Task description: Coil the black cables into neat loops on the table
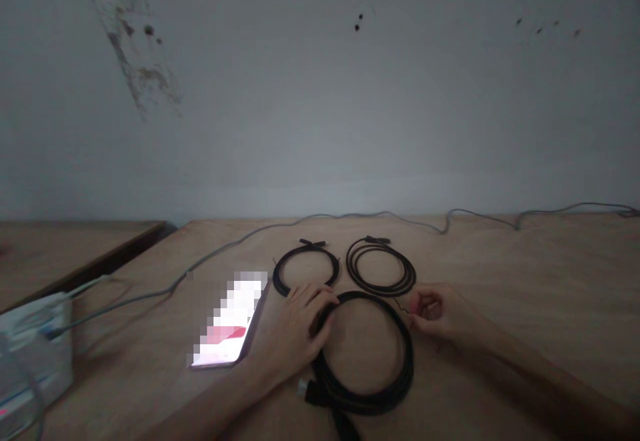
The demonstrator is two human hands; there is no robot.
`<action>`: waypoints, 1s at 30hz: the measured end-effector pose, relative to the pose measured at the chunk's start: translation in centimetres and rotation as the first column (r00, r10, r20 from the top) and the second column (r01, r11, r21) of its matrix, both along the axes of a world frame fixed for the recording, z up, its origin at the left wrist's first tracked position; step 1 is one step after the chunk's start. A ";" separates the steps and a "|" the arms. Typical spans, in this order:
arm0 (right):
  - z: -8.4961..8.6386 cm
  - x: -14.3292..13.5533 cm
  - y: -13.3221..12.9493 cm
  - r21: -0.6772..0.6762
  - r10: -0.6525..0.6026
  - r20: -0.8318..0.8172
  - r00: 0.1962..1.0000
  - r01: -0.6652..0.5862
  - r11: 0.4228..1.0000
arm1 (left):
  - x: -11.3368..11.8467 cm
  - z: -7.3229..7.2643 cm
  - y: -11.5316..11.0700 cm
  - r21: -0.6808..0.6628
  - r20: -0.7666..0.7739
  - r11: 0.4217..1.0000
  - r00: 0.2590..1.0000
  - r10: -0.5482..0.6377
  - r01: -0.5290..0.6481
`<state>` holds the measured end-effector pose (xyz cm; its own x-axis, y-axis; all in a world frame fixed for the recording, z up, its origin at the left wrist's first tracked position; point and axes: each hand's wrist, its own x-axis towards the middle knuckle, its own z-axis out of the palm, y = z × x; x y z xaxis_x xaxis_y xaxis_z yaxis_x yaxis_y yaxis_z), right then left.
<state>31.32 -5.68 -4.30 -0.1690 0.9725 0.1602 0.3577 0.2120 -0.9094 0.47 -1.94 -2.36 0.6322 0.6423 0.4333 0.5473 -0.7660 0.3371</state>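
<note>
A thick coiled black cable [411,361] lies on the wooden table, its metal-tipped connector at the lower left of the coil. My left hand [305,324] rests at the coil's upper left, fingers curled round that part of it. To the right of the coil, my right hand [434,311] pinches a thin dark wire or tie [401,307]. Behind my left hand is a smaller black coil [336,264] with short tie ends sticking out at its sides. Another thin black coil [411,271] lies behind the large one, close to my right hand.
A lit phone [237,327], partly pixelated, lies left of my left hand. A white box [45,361] with cables plugged in stands at the far left. One grey cable [220,250] runs along the table's [525,281] back edge, before a marked wall.
</note>
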 end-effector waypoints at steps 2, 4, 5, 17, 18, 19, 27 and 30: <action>-0.2 -0.6 0.0 0.009 0.010 0.006 1.000 -0.010 1.000 | 0.1 0.2 -0.3 0.034 0.043 0.999 0.999 -0.012 0.011; -0.4 -1.2 0.2 0.003 0.025 0.032 0.999 -0.025 1.000 | 0.2 0.2 -0.5 0.050 0.064 0.998 0.998 -0.027 0.024; -0.4 -1.5 0.3 -0.004 0.035 0.050 0.998 -0.035 0.999 | 0.2 0.1 -0.6 0.052 0.064 0.998 0.997 -0.039 0.035; 0.1 -5.8 1.9 -0.062 0.059 0.093 0.994 -0.054 0.997 | 0.0 -0.3 -0.8 0.008 0.112 0.997 0.991 -0.072 0.072; 0.0 -6.1 1.9 -0.061 0.064 0.086 0.994 -0.059 0.996 | 0.0 -0.3 -0.7 0.011 0.116 0.998 0.991 -0.062 0.061; -0.1 -6.3 1.9 -0.055 0.066 0.082 0.994 -0.062 0.997 | 0.0 -0.4 -0.7 0.014 0.120 0.998 0.991 -0.056 0.055; -1.0 -7.4 1.6 0.100 0.004 0.169 0.986 -0.021 0.995 | 0.2 -0.3 -0.7 -0.045 0.158 0.996 0.985 -0.066 0.074; -1.1 -7.3 1.1 0.286 -0.099 0.309 0.946 0.007 0.958 | 0.5 -0.2 -0.9 -0.209 0.221 0.975 0.975 -0.030 0.077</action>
